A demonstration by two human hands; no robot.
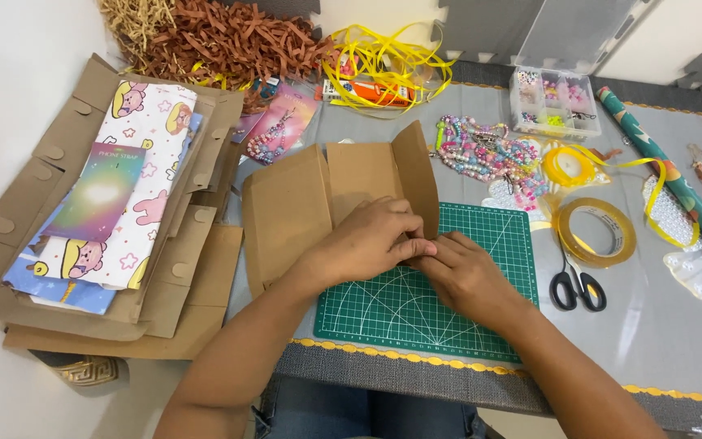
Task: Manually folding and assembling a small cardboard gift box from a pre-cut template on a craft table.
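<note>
Head view: brown cardboard box blank lies half folded at the upper left corner of the green cutting mat, one flap upright. Left of the mat, a stack of flat cardboard blanks carries a pastel cartoon-print sheet and a purple-rainbow card. Beyond the mat, an orange-white tube pack sits under yellow ribbon. Left hand and right hand meet over the mat, fingertips pinched together on the box's lower flap edge. Right of the mat lie black scissors, a tape roll, and bare grey table toward the near edge.
</note>
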